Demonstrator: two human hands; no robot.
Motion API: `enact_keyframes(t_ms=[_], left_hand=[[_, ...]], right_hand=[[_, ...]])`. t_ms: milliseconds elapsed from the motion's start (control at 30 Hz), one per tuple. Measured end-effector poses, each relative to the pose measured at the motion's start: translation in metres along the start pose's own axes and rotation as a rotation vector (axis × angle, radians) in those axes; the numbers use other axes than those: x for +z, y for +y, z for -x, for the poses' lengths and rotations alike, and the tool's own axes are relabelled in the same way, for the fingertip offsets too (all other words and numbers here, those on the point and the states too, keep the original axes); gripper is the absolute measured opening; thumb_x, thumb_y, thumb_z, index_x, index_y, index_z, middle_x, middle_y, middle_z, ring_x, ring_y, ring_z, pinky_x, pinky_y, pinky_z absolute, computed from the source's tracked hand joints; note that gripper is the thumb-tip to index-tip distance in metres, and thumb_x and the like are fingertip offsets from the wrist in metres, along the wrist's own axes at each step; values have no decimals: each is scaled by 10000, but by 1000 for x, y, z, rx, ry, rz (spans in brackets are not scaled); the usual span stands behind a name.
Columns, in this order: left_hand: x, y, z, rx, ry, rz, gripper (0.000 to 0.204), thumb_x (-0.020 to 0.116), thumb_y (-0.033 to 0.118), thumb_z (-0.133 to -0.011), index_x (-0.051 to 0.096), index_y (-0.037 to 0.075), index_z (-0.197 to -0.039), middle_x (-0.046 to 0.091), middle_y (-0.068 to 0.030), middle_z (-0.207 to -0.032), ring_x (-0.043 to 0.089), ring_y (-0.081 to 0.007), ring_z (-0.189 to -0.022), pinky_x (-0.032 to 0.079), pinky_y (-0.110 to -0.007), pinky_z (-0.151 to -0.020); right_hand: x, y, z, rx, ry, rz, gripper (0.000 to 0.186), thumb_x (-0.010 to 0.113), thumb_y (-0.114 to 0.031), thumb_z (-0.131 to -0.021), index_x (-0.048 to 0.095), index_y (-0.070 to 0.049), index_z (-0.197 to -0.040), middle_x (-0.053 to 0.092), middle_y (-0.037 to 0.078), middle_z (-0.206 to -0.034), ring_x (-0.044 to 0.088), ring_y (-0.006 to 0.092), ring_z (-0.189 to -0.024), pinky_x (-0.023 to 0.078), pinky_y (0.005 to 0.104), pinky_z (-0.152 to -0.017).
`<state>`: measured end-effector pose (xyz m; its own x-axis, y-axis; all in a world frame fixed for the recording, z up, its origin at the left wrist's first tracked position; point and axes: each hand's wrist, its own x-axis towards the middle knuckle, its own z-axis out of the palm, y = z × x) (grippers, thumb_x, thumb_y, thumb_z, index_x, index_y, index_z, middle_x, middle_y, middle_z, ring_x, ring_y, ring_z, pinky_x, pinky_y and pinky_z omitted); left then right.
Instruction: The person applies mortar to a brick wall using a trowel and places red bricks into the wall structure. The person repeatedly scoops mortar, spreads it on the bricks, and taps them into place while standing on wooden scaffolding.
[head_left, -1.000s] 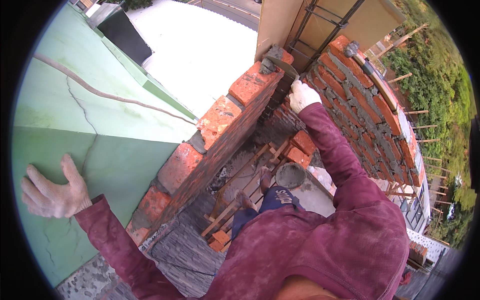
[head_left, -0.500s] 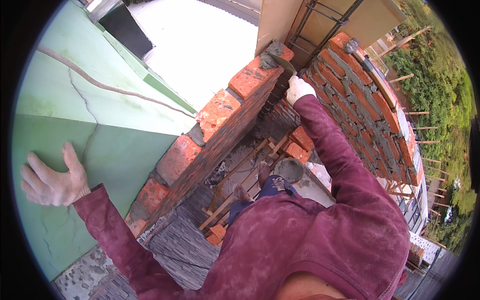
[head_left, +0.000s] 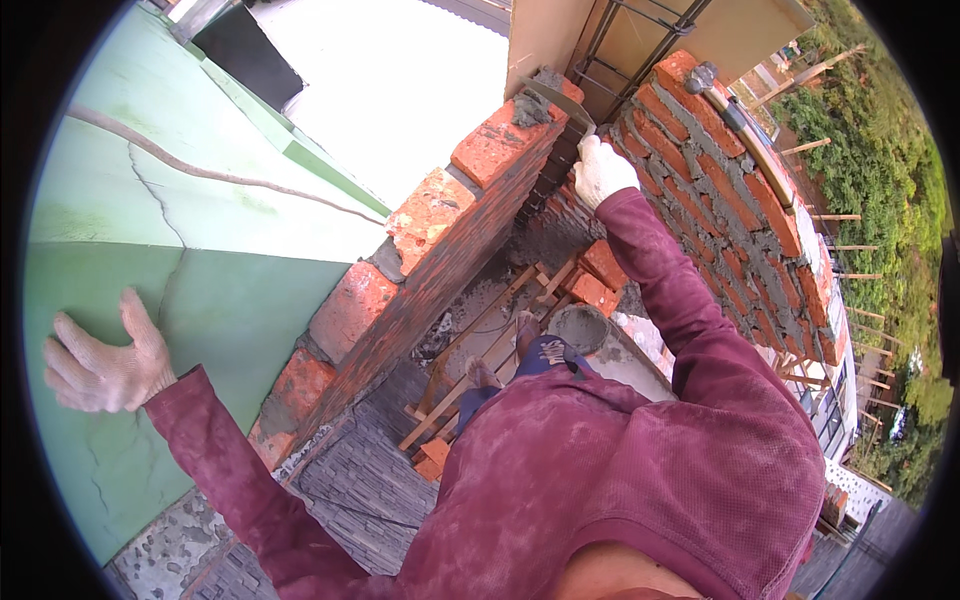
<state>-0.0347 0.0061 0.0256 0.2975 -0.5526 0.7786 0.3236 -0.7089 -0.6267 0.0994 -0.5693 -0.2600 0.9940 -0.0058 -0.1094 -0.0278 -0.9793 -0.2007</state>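
My left hand (head_left: 110,355), in a pale knit glove, lies with spread fingers against the green wall (head_left: 230,300) at the left. My right hand (head_left: 606,170), gloved too, is closed around the handle of a trowel; the fingers cover most of that handle. The trowel's blade (head_left: 562,104) lies over the far end of the low brick wall (head_left: 432,212). Beside the blade, grey mortar (head_left: 530,110) sits on the end brick. Gaps between the top bricks of this wall hold mortar as well.
A second brick wall (head_left: 720,195) rises at the right, with a hammer (head_left: 740,125) lying along its top. Steel rebar (head_left: 655,35) stands in the far corner. Below are a mortar bucket (head_left: 579,330), loose bricks (head_left: 597,290) and wooden slats (head_left: 440,415) around my feet.
The trowel blade has turned and risen slightly over the wall's end, and mortar now shows on the near side of the blade. My left hand has stayed on the green wall.
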Motion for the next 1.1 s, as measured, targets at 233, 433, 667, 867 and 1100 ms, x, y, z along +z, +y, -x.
enact_keyframes(t_ms=[233,433,667,867,1100], left_hand=[[-5,1,-1,-26,-43,-19,672,785,612,-784,705,25,-1101,613,-96,-956,576,-312,-782,426,-456,-639],[-1,5,1,-29,-14,-14,634,794,565,-758,712,26,-1082,609,-93,-955,573,-312,-783,424,-460,-648],[-4,5,-7,-34,-46,-10,632,812,536,-736,710,31,-1103,614,-102,-967,590,-320,-810,446,-470,-670],[-3,3,-4,8,-4,2,627,821,521,-721,714,26,-1089,627,-112,-961,591,-326,-799,449,-470,-668],[-8,4,-3,-61,-104,-26,618,814,512,-707,702,19,-1062,607,-109,-925,567,-324,-763,436,-465,-662]], right_hand=[[-1,6,-2,-24,78,-45,331,616,-185,-942,601,38,-1186,711,271,-1105,729,432,-1010,590,508,-866],[13,21,-33,2,-125,63,306,608,-180,-940,672,29,-1154,741,272,-1097,731,424,-1044,583,499,-905],[2,10,7,-75,-4,-27,362,629,-252,-980,618,12,-1228,720,264,-1108,718,433,-1034,573,512,-907],[12,13,-16,-6,-41,8,360,639,-246,-972,653,10,-1226,712,278,-1177,701,426,-1108,559,504,-947],[13,22,-15,-58,-5,48,332,625,-214,-976,619,30,-1202,715,254,-1159,727,418,-1043,586,496,-898]])
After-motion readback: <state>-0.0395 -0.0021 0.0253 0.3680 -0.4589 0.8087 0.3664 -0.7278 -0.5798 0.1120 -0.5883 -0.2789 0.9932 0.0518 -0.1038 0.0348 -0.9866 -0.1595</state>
